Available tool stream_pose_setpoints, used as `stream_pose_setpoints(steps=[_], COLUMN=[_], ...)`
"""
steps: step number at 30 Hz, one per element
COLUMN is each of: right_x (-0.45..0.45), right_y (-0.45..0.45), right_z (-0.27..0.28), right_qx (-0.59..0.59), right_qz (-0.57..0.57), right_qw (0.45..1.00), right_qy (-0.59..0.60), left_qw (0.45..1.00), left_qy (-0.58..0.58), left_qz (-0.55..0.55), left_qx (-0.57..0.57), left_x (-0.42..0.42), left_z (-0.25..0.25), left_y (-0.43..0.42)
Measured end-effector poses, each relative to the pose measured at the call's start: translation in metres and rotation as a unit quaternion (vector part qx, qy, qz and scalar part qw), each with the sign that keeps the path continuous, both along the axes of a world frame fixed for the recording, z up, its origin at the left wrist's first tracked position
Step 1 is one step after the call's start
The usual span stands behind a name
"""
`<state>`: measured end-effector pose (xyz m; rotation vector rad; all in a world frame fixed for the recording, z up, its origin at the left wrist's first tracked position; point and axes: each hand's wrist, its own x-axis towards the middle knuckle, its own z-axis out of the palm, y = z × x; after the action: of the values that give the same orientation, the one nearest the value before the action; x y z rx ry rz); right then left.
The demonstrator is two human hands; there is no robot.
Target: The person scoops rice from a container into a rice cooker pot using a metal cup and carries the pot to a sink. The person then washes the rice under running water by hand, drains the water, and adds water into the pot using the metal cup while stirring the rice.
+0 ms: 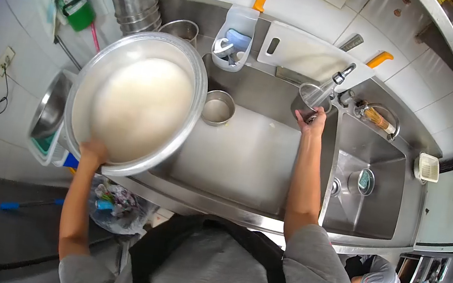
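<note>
A large metal bowl (191,121) stands at the left end of the sink, holding a pale, cloudy mass (140,108) smeared by motion. My left hand (95,152) is at the bowl's near rim, partly over its inside; its fingers are blurred. At the back right of the sink, my right hand (313,119) grips a metal cup (304,102) beneath the tap (338,76). Water runs from the tap into the cup. A round metal pan (218,108) is in the whitish water of the large basin (241,161), right of the bowl.
A white cutting board (304,52) leans on the back wall beside a plastic caddy (235,37) with a blue sponge. Stacked pots (137,5) stand back left. A smaller basin (373,157) holds a metal cup (361,182). Another person (379,278) is at lower right.
</note>
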<state>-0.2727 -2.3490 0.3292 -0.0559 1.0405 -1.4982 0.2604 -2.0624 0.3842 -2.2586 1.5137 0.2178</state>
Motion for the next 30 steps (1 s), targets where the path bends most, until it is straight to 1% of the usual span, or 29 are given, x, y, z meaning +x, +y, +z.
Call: stream_pose_setpoints(steps=[1,2,3,4,5,7,8,9,10,11,12,14,15,16,17,18,19,20,21,22,24,25,26,27,28,29,30], right_x=[-0.002,-0.003,-0.002,0.000,0.003,0.003,0.003,0.002,0.001,0.000,-0.002,0.000,0.002,0.003,-0.002,-0.001,-0.002,-0.005,-0.005,-0.001,-0.009,-0.008,-0.007,-0.005,-0.003,-0.001,-0.001], right_y=[0.000,0.001,0.004,0.008,0.010,0.012,0.014,0.015,0.015,0.014,0.012,0.013,0.013,0.015,0.011,0.013,0.014,0.013,0.012,0.015,0.009,0.006,0.004,0.005,0.009,0.010,0.009], right_z=[-0.003,-0.007,-0.006,0.000,0.006,0.011,0.013,0.014,0.013,0.014,0.010,0.011,0.013,0.012,0.007,0.010,0.008,0.004,0.006,0.015,0.007,0.006,0.005,0.008,0.013,0.016,0.016], right_qx=[-0.008,-0.015,-0.012,-0.002,0.005,0.004,0.004,0.009,0.001,-0.008,-0.008,0.003,0.010,-0.020,-0.018,-0.016,-0.023,-0.041,-0.024,-0.021,-0.018,-0.014,0.001,0.002,-0.017,-0.037,-0.043], right_qz=[0.004,0.009,0.009,-0.004,-0.017,-0.006,0.003,0.004,0.006,0.008,0.013,0.002,-0.010,-0.011,0.015,0.032,0.027,0.028,0.020,0.036,0.045,0.046,0.026,0.031,0.030,0.029,0.028], right_qw=[1.000,0.999,0.999,0.999,0.999,0.999,1.000,1.000,1.000,1.000,1.000,1.000,1.000,0.999,1.000,0.999,0.999,0.999,1.000,0.999,0.999,0.999,1.000,0.999,0.999,0.999,0.999], right_qy=[0.017,0.035,0.035,0.040,0.045,0.035,0.025,0.022,0.022,0.023,0.014,0.016,0.021,0.026,0.000,0.018,0.006,0.003,0.006,0.018,0.012,0.006,0.015,0.015,0.014,0.013,0.012], left_qw=[0.994,0.994,0.978,0.947,0.948,0.927,0.928,0.908,0.886,0.925,0.938,0.955,0.958,0.958,0.958,0.948,0.968,0.964,0.965,0.956,0.912,0.911,0.933,0.952,0.951,0.975,0.976], left_qy=[0.036,0.035,0.090,0.146,0.146,0.262,0.260,0.311,0.363,0.216,0.064,-0.056,-0.113,-0.171,-0.235,-0.301,-0.168,-0.029,-0.031,0.006,0.084,0.084,0.064,0.044,0.045,0.007,-0.032], left_qz=[-0.027,-0.027,-0.119,-0.208,-0.206,-0.154,-0.152,-0.158,-0.162,-0.110,-0.056,-0.059,-0.071,-0.079,-0.071,-0.059,-0.080,-0.100,-0.086,-0.008,0.142,0.148,0.143,0.138,0.141,0.180,0.214], left_qx=[0.097,0.099,0.148,0.194,0.195,0.218,0.220,0.231,0.241,0.293,0.336,0.284,0.253,0.218,0.148,0.082,0.168,0.246,0.245,0.292,0.376,0.377,0.325,0.271,0.271,0.130,-0.014], left_x=[-0.004,-0.012,-0.027,-0.042,-0.055,-0.070,-0.053,-0.023,-0.020,-0.014,-0.021,0.004,0.024,0.051,0.095,0.129,0.101,0.053,0.035,0.021,0.008,0.010,0.013,0.016,0.022,0.034,0.036], left_z=[0.008,0.015,0.023,0.032,0.045,0.066,0.057,0.039,0.044,0.052,0.075,0.066,0.047,0.016,-0.053,-0.099,-0.062,-0.020,-0.021,-0.032,-0.047,-0.039,-0.030,-0.027,-0.031,-0.038,-0.035], left_y=[0.000,-0.003,-0.008,-0.012,-0.013,-0.015,-0.013,-0.009,-0.007,-0.006,-0.013,-0.016,-0.017,-0.018,-0.020,-0.018,-0.020,-0.033,-0.043,-0.054,-0.072,-0.079,-0.086,-0.089,-0.083,-0.072,-0.067])
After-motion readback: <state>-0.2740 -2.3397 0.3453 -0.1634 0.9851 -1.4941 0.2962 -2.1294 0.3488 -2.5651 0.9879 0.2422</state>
